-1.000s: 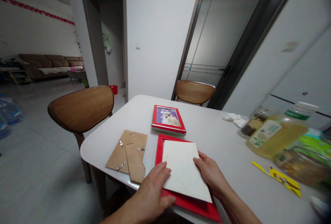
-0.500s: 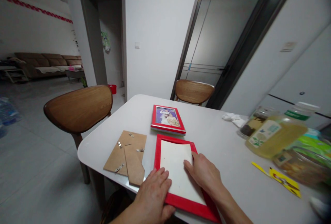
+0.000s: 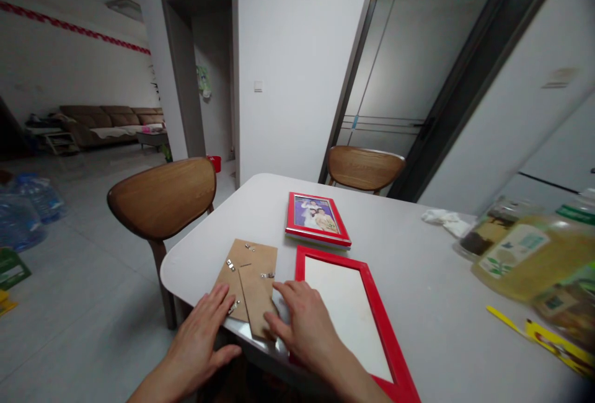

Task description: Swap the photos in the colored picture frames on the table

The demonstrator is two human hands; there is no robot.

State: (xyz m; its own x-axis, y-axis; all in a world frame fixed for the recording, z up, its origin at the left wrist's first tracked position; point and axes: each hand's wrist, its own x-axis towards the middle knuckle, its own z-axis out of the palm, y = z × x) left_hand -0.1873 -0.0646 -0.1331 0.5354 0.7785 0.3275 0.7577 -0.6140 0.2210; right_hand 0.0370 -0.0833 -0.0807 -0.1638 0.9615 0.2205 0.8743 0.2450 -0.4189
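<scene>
The brown fibreboard backing of a picture frame (image 3: 258,253), with metal clips and a stand leg (image 3: 256,297), lies at the table's near left edge. My left hand (image 3: 198,335) is at its left side, fingers stretched out and thumb apart; the fingertips reach the board's edge. My right hand (image 3: 309,322) is at the right side, thumb and fingers spread around the leg's edge; I cannot tell whether it touches. Under and beside my right hand lies a red picture frame (image 3: 381,310) with a white sheet (image 3: 344,297) inside it.
Another red frame with a photo (image 3: 318,214) lies farther back on the white table (image 3: 400,229). At the right stand a bottle of yellow liquid (image 3: 515,260), a jar (image 3: 493,223) and a yellow packet (image 3: 558,344). A crumpled tissue (image 3: 446,220) lies nearby. Wooden chairs (image 3: 162,198) stand around.
Both hands have left the red frame with the white sheet and moved left to the backing board. The white sheet now lies flat within the frame. The view has turned slightly left.
</scene>
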